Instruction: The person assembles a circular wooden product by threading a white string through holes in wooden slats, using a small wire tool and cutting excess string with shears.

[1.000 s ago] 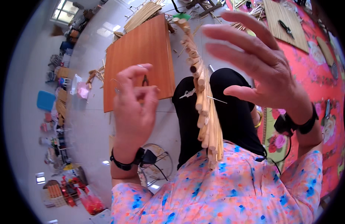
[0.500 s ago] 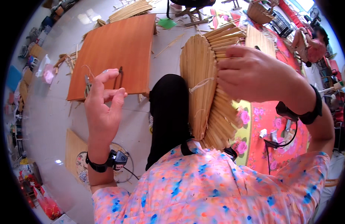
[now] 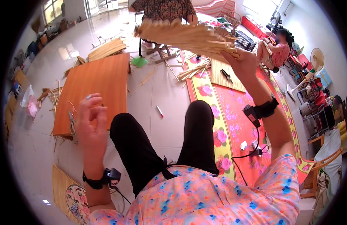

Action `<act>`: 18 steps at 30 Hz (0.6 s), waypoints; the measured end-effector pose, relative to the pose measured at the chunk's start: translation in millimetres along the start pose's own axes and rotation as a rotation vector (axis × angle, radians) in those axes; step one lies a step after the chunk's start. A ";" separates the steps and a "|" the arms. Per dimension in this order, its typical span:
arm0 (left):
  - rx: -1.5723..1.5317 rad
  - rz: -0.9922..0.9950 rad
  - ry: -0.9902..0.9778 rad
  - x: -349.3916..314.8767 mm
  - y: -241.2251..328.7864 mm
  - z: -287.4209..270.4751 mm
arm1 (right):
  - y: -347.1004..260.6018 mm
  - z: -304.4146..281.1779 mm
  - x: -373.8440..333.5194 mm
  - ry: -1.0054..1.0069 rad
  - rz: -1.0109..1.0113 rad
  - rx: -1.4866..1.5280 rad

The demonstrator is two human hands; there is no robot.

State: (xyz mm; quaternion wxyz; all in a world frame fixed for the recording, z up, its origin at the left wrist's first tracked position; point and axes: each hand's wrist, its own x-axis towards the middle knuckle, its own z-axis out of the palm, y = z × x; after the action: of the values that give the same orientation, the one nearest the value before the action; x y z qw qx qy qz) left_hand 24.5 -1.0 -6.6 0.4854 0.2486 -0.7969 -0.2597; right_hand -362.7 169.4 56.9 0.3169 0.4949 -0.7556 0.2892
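My right hand [image 3: 243, 62] grips one end of a fan-shaped bundle of straw strips [image 3: 181, 35]. The arm is stretched out, and the bundle is held up beyond my knees, its far end blurred. By the right edge of the orange-brown board table [image 3: 102, 80], my left hand [image 3: 91, 120] is raised with its fingers bent. Motion smears those fingers, and a small dark bit shows at their tips; whether they hold it I cannot make out. Scissors [image 3: 71, 122] lie at the table's near edge, beside my left hand.
A white-and-red marker [image 3: 159, 111] lies on the floor between my knees and the table. On the flowered red mat [image 3: 237, 123] are a straw panel [image 3: 228, 80] with black-handled pliers [image 3: 226, 76] and loose straw. Two other people sit beyond. A fan [image 3: 316, 59] stands right.
The straw bundle has gone from my lap up and away, held out in my right hand. My left hand's fingers have drawn in. The view has tilted up, showing more of the room.
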 end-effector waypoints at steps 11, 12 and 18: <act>-0.093 0.262 -0.334 9.5 13.2 101.8 | -68.6 6.4 -38.4 -0.267 0.679 0.798; -0.132 0.274 -0.353 6.1 10.8 119.3 | -67.6 4.8 -51.4 -0.308 0.748 0.802; -0.268 0.183 -0.459 -35.5 -2.1 170.8 | -74.4 1.5 -113.9 -0.430 1.036 0.914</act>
State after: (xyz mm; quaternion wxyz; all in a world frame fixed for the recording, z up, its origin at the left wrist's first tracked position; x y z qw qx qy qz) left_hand -115.0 50.0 -98.1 0.3424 0.0438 -0.8636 -0.3675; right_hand -258.5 207.1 -22.0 -0.2553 0.2022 -0.7424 0.5854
